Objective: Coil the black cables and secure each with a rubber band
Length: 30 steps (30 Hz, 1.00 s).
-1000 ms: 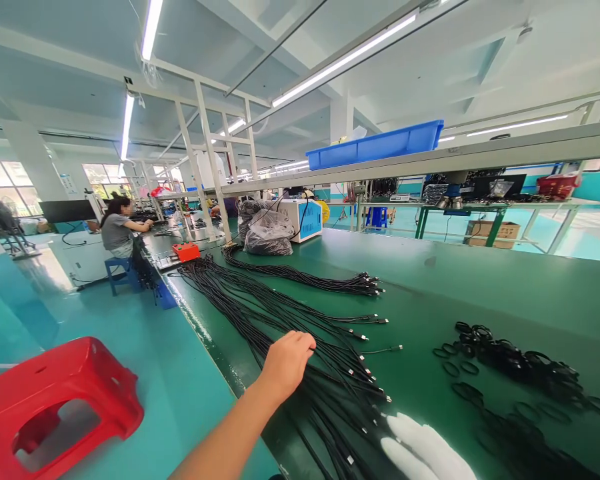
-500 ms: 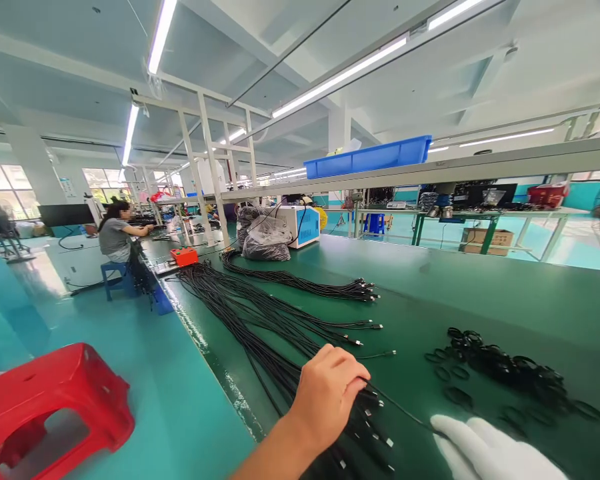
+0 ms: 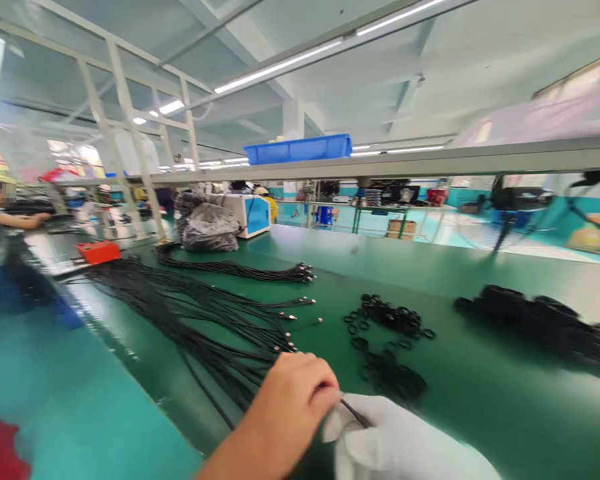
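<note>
My bare left hand (image 3: 295,407) is closed, its thumb and fingers pinching a thin black cable (image 3: 351,408). Right beside it, my white-gloved right hand (image 3: 400,440) is closed on the same cable, a short piece of which shows between the two hands. Under and left of my left hand, a long bundle of black cables (image 3: 165,320) lies on the green table, with metal-tipped connectors at the near ends. A second bundle of cables (image 3: 235,267) lies farther back. To the right sit small black rings (image 3: 390,315) in a loose pile.
More black coils (image 3: 535,327) lie blurred at the right. An orange-red box (image 3: 99,252) stands at the left table edge. Behind are a plastic-wrapped bundle (image 3: 210,227) and a blue-white machine (image 3: 255,215). A shelf (image 3: 405,162) with a blue tray (image 3: 300,149) crosses above. A person (image 3: 0,227) sits far left.
The view has swung to the right. My right hand has come close to my left, so the stretch of cable between them is shorter. More black coils have come into view.
</note>
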Each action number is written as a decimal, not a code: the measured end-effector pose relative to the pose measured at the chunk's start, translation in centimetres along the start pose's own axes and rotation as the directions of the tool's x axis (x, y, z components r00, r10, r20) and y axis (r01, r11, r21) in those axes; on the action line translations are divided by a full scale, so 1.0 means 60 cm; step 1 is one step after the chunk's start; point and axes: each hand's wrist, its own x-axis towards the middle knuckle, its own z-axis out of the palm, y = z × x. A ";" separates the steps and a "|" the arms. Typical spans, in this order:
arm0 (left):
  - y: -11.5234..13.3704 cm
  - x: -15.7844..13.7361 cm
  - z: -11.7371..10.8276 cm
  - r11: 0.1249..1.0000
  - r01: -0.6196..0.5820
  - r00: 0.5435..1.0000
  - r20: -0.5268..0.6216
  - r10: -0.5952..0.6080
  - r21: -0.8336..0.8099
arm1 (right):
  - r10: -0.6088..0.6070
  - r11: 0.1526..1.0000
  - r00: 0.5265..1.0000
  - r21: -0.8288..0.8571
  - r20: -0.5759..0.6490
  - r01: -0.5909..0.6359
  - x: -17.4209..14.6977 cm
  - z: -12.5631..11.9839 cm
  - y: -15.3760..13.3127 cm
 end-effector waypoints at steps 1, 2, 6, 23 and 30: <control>0.000 0.003 -0.004 1.000 -0.009 1.000 0.026 0.010 -0.007 | 0.033 0.976 0.990 0.208 0.134 -0.060 0.004 0.000 0.004; -0.002 0.009 -0.008 0.999 -0.030 0.997 0.072 0.031 -0.016 | 0.039 0.932 0.965 0.340 0.258 -0.129 0.010 0.000 0.011; -0.009 0.036 -0.022 0.989 -0.111 0.954 0.268 0.134 -0.099 | -0.097 0.823 0.887 0.538 0.451 -0.183 0.031 0.005 0.046; -0.021 0.075 0.015 0.967 -0.211 0.930 0.275 0.244 -0.143 | -0.125 0.766 0.941 0.634 0.313 -0.109 0.069 0.010 0.090; -0.135 0.049 0.048 0.917 -0.220 0.969 -0.035 0.245 0.333 | -0.430 0.709 0.886 0.672 0.172 0.214 -0.020 -0.051 -0.037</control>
